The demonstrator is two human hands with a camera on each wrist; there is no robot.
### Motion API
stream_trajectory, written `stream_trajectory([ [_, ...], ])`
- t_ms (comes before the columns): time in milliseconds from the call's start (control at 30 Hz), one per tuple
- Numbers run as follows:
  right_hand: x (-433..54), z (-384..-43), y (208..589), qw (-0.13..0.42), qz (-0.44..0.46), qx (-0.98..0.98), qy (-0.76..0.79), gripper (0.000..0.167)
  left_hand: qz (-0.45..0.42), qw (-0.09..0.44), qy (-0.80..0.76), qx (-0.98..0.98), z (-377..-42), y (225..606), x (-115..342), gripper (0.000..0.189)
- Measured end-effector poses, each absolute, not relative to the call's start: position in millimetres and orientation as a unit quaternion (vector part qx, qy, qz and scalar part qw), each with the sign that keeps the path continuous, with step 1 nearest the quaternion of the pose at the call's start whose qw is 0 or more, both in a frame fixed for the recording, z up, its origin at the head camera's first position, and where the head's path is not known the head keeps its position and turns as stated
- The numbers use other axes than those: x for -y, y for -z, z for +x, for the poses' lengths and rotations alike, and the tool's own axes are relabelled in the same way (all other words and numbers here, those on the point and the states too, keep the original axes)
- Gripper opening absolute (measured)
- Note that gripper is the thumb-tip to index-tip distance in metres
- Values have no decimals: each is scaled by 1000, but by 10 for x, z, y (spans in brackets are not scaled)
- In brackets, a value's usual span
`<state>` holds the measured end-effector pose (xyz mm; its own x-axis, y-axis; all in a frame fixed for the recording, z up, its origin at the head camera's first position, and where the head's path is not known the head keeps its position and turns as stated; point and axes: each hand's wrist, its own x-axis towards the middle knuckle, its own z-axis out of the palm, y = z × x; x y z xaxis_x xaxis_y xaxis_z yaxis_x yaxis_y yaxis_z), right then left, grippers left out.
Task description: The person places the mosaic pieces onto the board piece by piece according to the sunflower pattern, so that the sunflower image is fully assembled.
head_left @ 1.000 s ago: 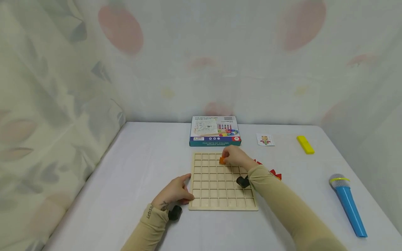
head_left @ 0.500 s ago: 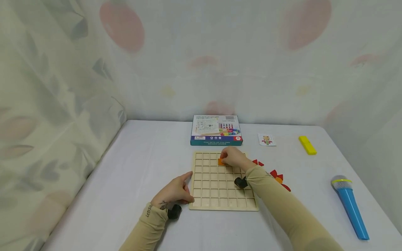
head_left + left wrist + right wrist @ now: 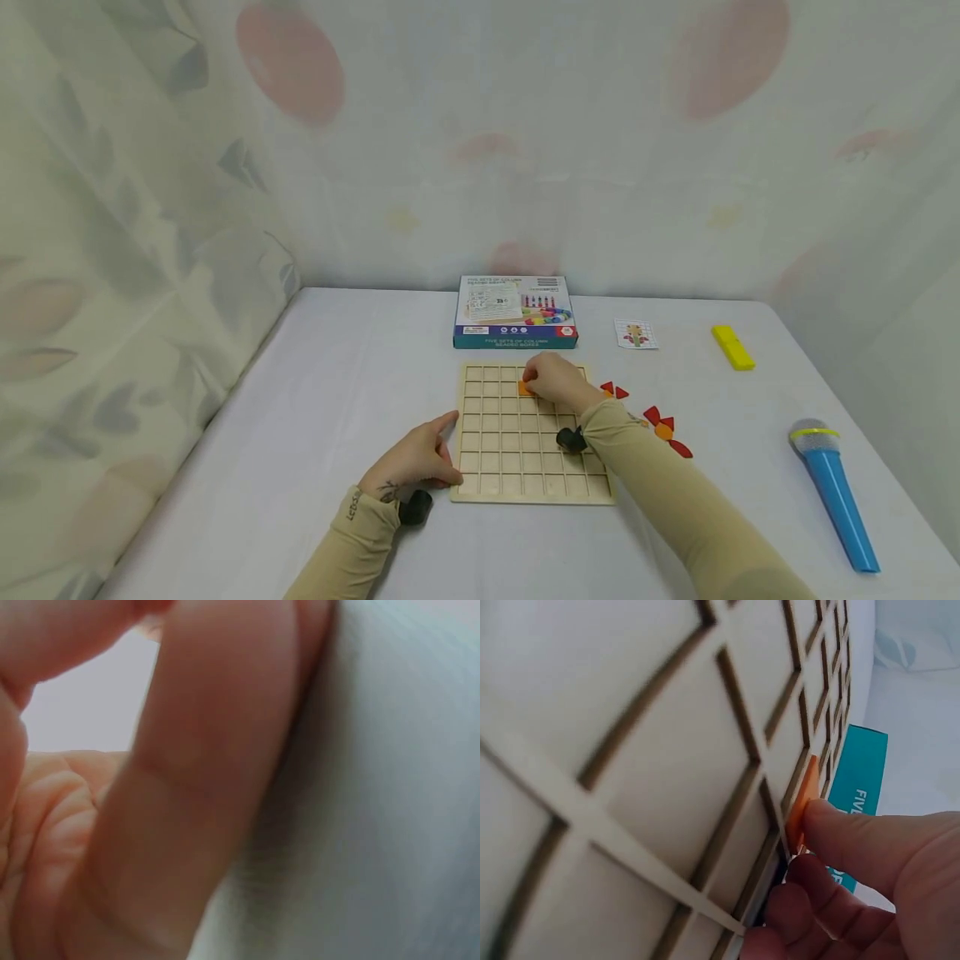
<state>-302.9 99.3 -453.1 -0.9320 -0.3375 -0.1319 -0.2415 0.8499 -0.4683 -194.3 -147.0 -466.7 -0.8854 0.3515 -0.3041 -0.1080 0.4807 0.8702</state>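
A square wooden grid board (image 3: 501, 443) with raised ridges lies flat on the white table. My right hand (image 3: 557, 379) is over its far rows, pinching a small orange tile (image 3: 804, 799) between thumb and fingers. The tile's edge sits right at the ridges of one cell; the hand covers part of it in the head view. My left hand (image 3: 412, 457) rests beside the board's left side, index fingertip and thumb tip at its edge. In the left wrist view, a bent finger (image 3: 195, 772) fills the middle, close over the white cloth.
Behind the board lies a flat toy box (image 3: 516, 332). Red pieces (image 3: 680, 448) and an orange piece (image 3: 663, 431) lie right of the board, partly behind the right sleeve. A picture card (image 3: 636, 334), a yellow block (image 3: 732, 347) and a blue toy microphone (image 3: 836, 496) are farther right.
My right hand has shifted slightly left and toward me with the orange tile, within the board's far rows. The left hand stays at the board's left edge.
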Motion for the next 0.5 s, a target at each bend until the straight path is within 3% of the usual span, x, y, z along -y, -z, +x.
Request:
stream_trajectory([
  [233,-1102,-3002,4438,82,-168,-960,207,18,85,229,-496,-833,-1955,4691,1482,104],
  [500,-1721,-3031,4251,63,-119,-962,236,28,89,231,-490,-836,-1966,4701,1492,103],
])
